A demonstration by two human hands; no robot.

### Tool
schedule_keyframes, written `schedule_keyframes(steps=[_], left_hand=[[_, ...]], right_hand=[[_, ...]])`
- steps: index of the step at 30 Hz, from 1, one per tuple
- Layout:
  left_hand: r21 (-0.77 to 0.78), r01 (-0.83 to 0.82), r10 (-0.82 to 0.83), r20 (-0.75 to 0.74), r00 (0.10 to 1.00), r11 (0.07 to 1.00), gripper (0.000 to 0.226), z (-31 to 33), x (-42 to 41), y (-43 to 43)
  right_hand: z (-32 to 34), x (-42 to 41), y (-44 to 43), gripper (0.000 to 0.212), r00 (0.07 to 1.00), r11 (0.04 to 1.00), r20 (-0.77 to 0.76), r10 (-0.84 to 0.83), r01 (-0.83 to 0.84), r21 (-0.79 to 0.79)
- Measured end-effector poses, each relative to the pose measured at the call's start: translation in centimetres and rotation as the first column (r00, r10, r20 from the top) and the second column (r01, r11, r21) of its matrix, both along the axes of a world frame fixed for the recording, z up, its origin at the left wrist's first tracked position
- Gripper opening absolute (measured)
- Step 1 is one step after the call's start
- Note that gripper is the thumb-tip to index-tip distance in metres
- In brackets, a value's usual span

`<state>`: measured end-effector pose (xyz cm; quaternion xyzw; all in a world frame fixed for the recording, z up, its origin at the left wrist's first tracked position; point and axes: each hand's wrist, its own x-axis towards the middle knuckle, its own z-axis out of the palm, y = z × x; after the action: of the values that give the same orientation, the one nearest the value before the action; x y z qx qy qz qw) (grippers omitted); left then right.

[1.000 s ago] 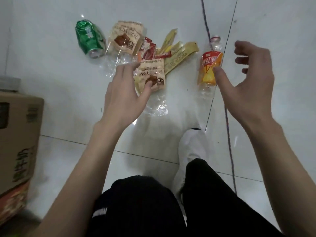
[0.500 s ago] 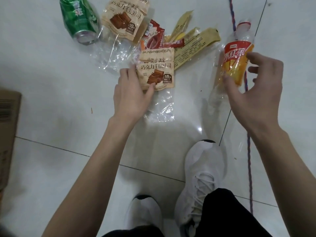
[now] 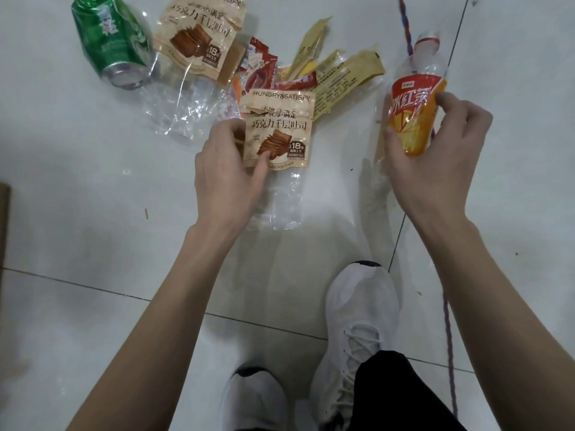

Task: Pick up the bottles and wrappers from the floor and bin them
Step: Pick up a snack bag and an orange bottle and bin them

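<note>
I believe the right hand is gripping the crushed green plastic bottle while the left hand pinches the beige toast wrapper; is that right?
Not quite: the head view shows the right hand gripping the clear plastic bottle with the orange label; the crushed green plastic bottle lies untouched on the floor. The left hand does pinch the beige toast wrapper.

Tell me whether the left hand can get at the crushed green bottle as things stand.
Probably, but not freely: the left hand pinches the toast wrapper, so it is occupied. The way to the green bottle looks free, with only bare floor and clear plastic between.
</note>
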<state>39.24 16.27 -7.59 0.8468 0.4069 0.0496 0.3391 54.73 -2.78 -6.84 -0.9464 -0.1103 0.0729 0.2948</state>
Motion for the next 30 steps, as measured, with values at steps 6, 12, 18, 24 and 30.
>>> schedule_keyframes(steps=[6,12,18,24,30], left_hand=[[-0.061,0.001,0.005,0.105,0.994,0.998,0.036,1.8,0.9,-0.4],[-0.102,0.034,-0.014,0.184,0.983,0.994,0.028,3.3,2.2,-0.5],[-0.071,0.046,-0.028,0.240,0.970,0.996,0.019,6.0,2.0,-0.9],[-0.029,-0.011,0.019,0.287,0.958,1.000,0.021,15.3,1.3,0.3],[-0.015,-0.053,0.054,0.339,0.939,0.999,0.015,34.6,0.5,1.0]], right_hand=[[-0.5,0.2,0.8,0.081,0.999,0.997,-0.040,-0.023,0.020,-0.068],[-0.7,-0.4,1.1,0.079,0.991,0.996,-0.112,-0.077,0.071,-0.054],[3.2,-1.2,0.8,0.073,0.987,0.984,-0.097,-0.126,0.137,0.113],[13.0,-1.6,0.9,0.067,0.998,0.969,0.006,-0.067,0.064,0.238],[32.2,-2.1,1.0,0.065,0.997,0.955,0.059,0.053,-0.067,0.288]])
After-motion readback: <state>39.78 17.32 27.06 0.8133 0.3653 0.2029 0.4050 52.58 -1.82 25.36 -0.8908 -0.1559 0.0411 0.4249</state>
